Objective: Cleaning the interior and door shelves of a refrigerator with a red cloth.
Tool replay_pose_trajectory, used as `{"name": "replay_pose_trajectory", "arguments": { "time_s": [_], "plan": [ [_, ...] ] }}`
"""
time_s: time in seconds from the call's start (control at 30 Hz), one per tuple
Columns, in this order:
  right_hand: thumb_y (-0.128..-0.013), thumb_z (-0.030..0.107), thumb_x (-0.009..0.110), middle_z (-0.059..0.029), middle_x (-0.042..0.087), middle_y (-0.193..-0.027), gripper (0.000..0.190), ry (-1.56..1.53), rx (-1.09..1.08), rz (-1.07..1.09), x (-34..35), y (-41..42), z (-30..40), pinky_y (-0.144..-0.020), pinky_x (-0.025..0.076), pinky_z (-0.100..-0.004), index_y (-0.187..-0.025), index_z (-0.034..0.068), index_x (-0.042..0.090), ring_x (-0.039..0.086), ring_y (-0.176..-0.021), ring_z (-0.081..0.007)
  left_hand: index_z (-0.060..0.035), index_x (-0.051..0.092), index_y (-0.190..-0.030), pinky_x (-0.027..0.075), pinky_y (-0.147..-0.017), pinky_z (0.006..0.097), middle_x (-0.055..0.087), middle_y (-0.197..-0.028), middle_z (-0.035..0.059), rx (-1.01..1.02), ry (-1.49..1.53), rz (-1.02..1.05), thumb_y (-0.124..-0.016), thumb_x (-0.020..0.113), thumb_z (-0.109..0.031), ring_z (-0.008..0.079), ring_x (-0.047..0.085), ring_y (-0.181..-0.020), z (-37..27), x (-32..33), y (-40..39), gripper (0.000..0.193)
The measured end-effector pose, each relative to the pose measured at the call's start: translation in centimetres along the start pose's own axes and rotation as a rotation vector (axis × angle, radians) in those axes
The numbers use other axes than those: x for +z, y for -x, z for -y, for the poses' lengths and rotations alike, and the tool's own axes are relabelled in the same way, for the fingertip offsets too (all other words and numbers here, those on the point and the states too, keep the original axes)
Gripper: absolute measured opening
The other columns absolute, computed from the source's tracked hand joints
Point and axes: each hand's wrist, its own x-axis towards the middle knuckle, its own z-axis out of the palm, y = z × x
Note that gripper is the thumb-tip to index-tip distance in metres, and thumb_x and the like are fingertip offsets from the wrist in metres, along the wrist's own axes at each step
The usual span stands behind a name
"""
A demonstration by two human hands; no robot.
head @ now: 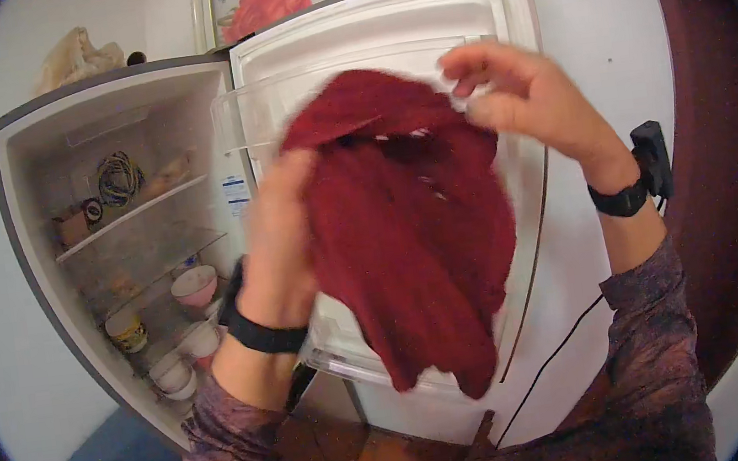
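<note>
A dark red cloth (411, 232), perhaps a garment, hangs in loose folds before the opened refrigerator door (518, 25). My left hand (282, 224), blurred by motion, grips the cloth at its upper left edge. On the other side, my right hand (521, 91) is raised with fingers and thumb apart. Its thumb overlaps the cloth's upper right edge in view; whether it touches is unclear. Behind the cloth, a clear plastic door bin (234, 119) shows in part. Most of the door's inner face is hidden.
Inside the refrigerator, a coiled cord (119, 179) lies on the upper shelf (133, 219). Lower down are a pink-and-white bowl (195, 290), a yellow patterned cup (126, 331) and white bowls (174, 377). A plastic bag (78, 59) rests on top. A black cable (550, 355) runs at right.
</note>
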Motion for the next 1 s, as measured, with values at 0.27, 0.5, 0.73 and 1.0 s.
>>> {"name": "replay_pose_trajectory", "arguments": {
  "time_s": [0.27,0.5,0.73,1.0],
  "plan": [
    [-0.088,0.024,0.059,-0.0106,0.060,-0.118,0.035,0.656,-0.302,-0.307,-2.7,-0.8,-4.7,-0.096,0.042,-0.0321,-0.117,0.003,0.058,0.055,-0.109,-0.0244,-0.0005,0.046,-0.132,0.042,-0.089,0.0245,0.057,-0.118,0.0083,0.553,-0.416,-0.003,-0.093,0.046,-0.013,0.0131,0.052,-0.102,-1.3,1.1,-5.7,0.041],
    [-0.094,0.019,0.045,-0.0097,0.059,-0.114,0.035,0.034,-0.220,-0.438,0.1,-1.0,-5.8,-0.095,0.039,-0.0287,-0.122,0.000,0.053,0.052,-0.108,-0.0168,-0.0048,0.032,-0.140,0.039,-0.101,0.0386,0.050,-0.129,0.0235,0.516,-1.348,0.365,-0.078,0.052,-0.010,0.0382,0.049,-0.119,2.2,8.4,-7.8,0.065],
    [-0.094,0.016,0.044,-0.0062,0.058,-0.110,0.030,0.001,-0.111,-0.447,-0.3,-0.6,-5.2,-0.092,0.038,-0.0250,-0.117,-0.001,0.053,0.049,-0.103,-0.0115,-0.0095,0.020,-0.146,0.043,-0.092,0.0405,0.053,-0.116,0.0338,0.723,-0.998,0.364,-0.083,0.049,-0.017,0.0440,0.055,-0.107,5.7,5.4,-9.4,0.070],
    [-0.094,0.020,0.043,-0.0041,0.056,-0.106,0.027,0.180,-0.102,-0.468,-0.2,-1.5,-4.3,-0.094,0.033,-0.0243,-0.112,0.004,0.056,0.048,-0.102,-0.0127,-0.0109,0.028,-0.145,0.044,-0.090,0.0354,0.056,-0.118,0.0256,0.460,-1.035,0.008,-0.083,0.043,-0.020,0.0319,0.059,-0.103,1.5,-1.9,-10.5,0.064]
  ]
}}
